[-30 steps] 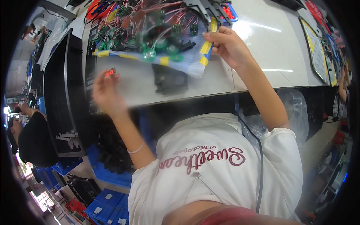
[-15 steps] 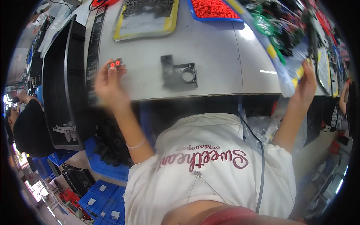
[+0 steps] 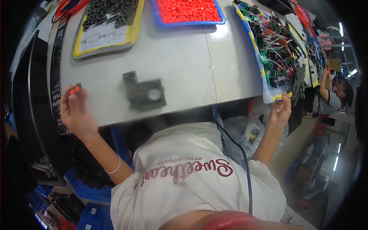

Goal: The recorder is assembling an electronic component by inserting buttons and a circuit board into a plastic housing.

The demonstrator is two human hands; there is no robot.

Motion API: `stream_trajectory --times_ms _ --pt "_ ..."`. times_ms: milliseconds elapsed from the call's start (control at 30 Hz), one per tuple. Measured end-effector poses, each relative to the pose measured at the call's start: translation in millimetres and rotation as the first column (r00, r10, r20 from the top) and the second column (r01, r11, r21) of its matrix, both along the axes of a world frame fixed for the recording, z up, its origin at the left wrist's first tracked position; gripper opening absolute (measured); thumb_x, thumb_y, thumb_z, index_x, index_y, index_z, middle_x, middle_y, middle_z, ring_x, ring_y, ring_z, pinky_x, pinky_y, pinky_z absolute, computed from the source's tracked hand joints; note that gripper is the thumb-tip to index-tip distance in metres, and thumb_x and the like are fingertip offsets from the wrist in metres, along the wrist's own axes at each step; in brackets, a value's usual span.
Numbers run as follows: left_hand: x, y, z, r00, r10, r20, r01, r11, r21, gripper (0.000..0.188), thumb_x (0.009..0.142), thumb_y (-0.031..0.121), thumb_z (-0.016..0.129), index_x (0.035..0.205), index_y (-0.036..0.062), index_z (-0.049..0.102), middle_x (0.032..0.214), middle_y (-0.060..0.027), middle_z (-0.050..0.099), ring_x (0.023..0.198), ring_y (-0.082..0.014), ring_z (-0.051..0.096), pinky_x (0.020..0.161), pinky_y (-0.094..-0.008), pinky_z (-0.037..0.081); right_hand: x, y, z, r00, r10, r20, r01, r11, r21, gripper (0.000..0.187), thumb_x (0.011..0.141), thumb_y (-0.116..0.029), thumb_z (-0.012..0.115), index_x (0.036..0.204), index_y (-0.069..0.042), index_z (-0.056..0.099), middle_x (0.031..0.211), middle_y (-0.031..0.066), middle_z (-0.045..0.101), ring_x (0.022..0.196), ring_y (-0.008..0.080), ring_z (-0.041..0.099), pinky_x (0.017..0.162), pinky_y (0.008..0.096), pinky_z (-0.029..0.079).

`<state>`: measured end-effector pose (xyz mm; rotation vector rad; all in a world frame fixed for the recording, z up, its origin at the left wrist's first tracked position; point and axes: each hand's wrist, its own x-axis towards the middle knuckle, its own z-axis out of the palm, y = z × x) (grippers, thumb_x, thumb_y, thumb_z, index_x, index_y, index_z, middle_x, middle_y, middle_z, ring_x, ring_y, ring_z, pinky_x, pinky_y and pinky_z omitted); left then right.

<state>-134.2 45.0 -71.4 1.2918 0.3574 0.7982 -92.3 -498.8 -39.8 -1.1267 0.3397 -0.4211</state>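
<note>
My left hand (image 3: 78, 115) is raised over the table's left side, its fingers pinched round a small dark plastic part with two red buttons (image 3: 75, 90). My right hand (image 3: 282, 110) grips the near corner of a tray (image 3: 253, 42) edged with yellow and blue-white tape. Circuit boards with red, white and green wires (image 3: 278, 50) fill that tray. Between my hands, a dark grey plastic housing (image 3: 140, 94) with a round hole lies on the table, apart from both and slightly blurred.
A yellow-edged tray (image 3: 76, 50) of dark plastic pieces and a blue tray (image 3: 191, 23) of small red pieces stand toward the back. A long black bin (image 3: 32, 115) is at the left. Clear plastic bags (image 3: 245, 134) hang below the table edge. A person (image 3: 329, 99) works at the far right.
The wire-filled tray, raised and tilted before, has come down flatter at the table's right side, my right hand still on its corner. The view has swung right; my left hand keeps its part.
</note>
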Motion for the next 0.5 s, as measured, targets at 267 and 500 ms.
stream_trajectory --times_ms 267,500 --pt "-3.1 -10.9 11.6 0.996 -0.077 0.038 0.076 0.997 0.028 0.033 0.088 0.017 0.063 0.112 -0.0053 0.057 0.100 -0.0136 0.064 0.084 -0.0195 0.065 0.076 -0.0260 0.052 29.2 14.9 35.6 0.787 0.217 -0.578 -0.463 0.827 -0.318 0.034 0.092 -0.030 0.059 0.095 0.004 0.057 0.084 0.0129 0.066 0.070 0.0175 0.064 0.067 0.0310 0.055" --pt "4.8 -78.3 30.0 0.873 -0.420 0.247 0.447 0.893 -0.061 0.027 0.081 0.008 0.069 0.101 -0.0084 0.060 0.088 -0.0191 0.066 0.073 -0.0220 0.066 0.065 -0.0315 0.057 2.8 159.6 61.2 0.866 0.384 -0.320 -0.488 0.504 -0.713 0.014 0.087 -0.005 0.060 0.097 0.003 0.065 0.079 0.0044 0.064 0.069 0.0071 0.057 0.061 0.0189 0.044"
